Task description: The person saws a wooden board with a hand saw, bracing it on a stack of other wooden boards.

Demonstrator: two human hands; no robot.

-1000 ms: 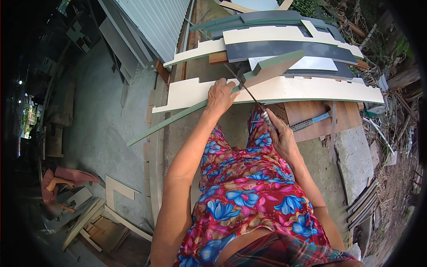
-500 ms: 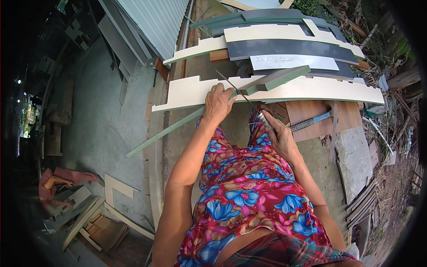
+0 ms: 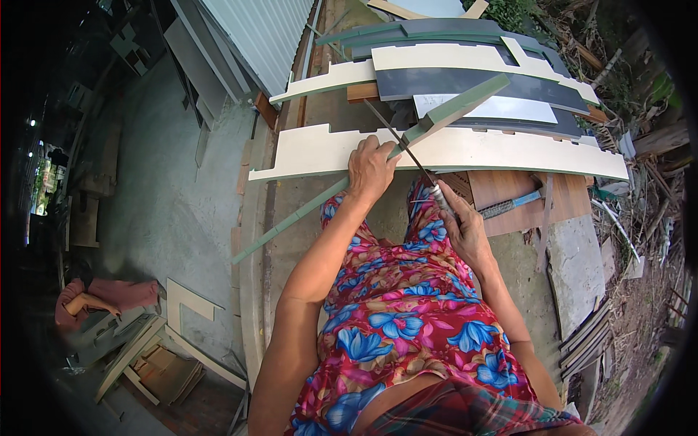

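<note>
A long green strip (image 3: 436, 120) is laid slantwise across the cream board (image 3: 465, 151), its long axis running from the 8 o'clock side of the frame to the 2 o'clock side; the upper end points toward 2 o'clock and rests over the stacked boards (image 3: 465, 83), while the lower end hangs past the board's near edge and points down toward the concrete floor (image 3: 167, 211). The strip is pinned by the left hand (image 3: 371, 171), which is pressed flat over it where it crosses the board's near edge, fingers curled onto the cream surface.

A thin blade (image 3: 396, 138) is held by the right hand (image 3: 462, 229), closed tightly round its pale handle (image 3: 440, 198) at about 4 o'clock of the left hand. The blade's long axis runs from the handle up toward 11 o'clock, crossing the strip just beside the left hand; whether its edge actually touches the strip cannot be told from this view (it is very thin here).

A hammer (image 3: 512, 205) with a textured grip is seen lying on a brown panel (image 3: 538, 196), at 3 o'clock of the right hand and near it, its long axis tilted slightly upward to the right.

At 8 o'clock of the frame, well apart, a low wooden frame (image 3: 134, 356) is seen on the floor with flat offcuts (image 3: 174, 370) lying in it.
</note>
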